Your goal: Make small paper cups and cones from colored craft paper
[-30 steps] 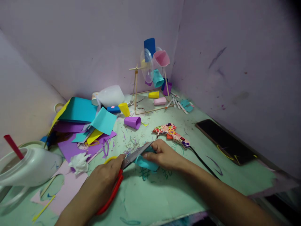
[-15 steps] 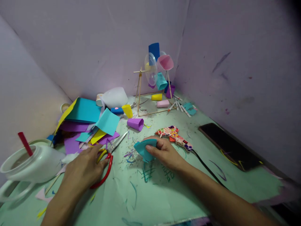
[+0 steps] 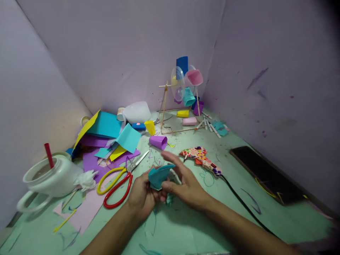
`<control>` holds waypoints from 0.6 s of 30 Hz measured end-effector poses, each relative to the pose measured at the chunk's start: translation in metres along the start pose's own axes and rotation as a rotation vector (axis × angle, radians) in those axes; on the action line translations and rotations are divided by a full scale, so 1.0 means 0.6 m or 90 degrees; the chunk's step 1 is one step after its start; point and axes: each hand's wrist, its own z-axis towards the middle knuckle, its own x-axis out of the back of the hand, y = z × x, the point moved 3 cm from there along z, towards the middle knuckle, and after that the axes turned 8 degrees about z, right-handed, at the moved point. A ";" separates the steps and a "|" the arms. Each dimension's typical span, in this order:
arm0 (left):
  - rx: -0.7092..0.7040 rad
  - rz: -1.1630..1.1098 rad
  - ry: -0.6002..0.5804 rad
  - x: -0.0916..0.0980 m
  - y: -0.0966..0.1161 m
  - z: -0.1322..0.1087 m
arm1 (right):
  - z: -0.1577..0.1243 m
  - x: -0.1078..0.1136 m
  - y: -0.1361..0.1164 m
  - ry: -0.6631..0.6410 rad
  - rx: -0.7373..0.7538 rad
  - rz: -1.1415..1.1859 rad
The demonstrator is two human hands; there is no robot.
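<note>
A small curved piece of teal paper (image 3: 160, 176) is held up off the table between my hands. My left hand (image 3: 145, 193) supports it from below and at its left side, fingers curled beneath it. My right hand (image 3: 186, 184) has its thumb against the paper's lower right edge, with the index finger raised and other fingers behind it. Just left of my left hand lie scissors (image 3: 130, 175) with one yellow and one red handle, blades apart. Past my right hand rests a flower-patterned glue gun (image 3: 200, 159).
A stick frame (image 3: 163, 109) carries a plastic-disc wheel with coloured paper cups at the back. A purple paper cup (image 3: 158, 142) lies before it. Coloured sheets (image 3: 105, 124) and a white pot (image 3: 57, 179) stand left; a phone (image 3: 261, 173) and the glue gun's black cord (image 3: 245, 203) are right.
My left hand has let go of the scissors, leaving them on the table, and moved right to take hold of the teal paper. My right hand has opened somewhat around it.
</note>
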 end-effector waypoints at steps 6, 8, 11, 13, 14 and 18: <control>-0.066 0.039 0.112 0.015 -0.005 0.005 | -0.010 0.010 -0.037 0.073 0.253 -0.198; -0.078 0.056 0.131 0.015 -0.004 0.005 | -0.010 0.010 -0.036 0.058 0.246 -0.226; -0.092 0.075 0.156 0.013 -0.003 0.003 | -0.010 0.008 -0.035 0.061 0.263 -0.292; -0.097 0.085 0.172 0.012 -0.002 0.002 | -0.011 0.007 -0.035 0.064 0.279 -0.339; -0.099 0.090 0.181 0.011 -0.002 0.002 | -0.012 0.006 -0.036 0.068 0.283 -0.363; -0.110 0.112 0.223 0.013 0.003 0.005 | -0.018 -0.001 -0.035 0.046 0.303 -0.428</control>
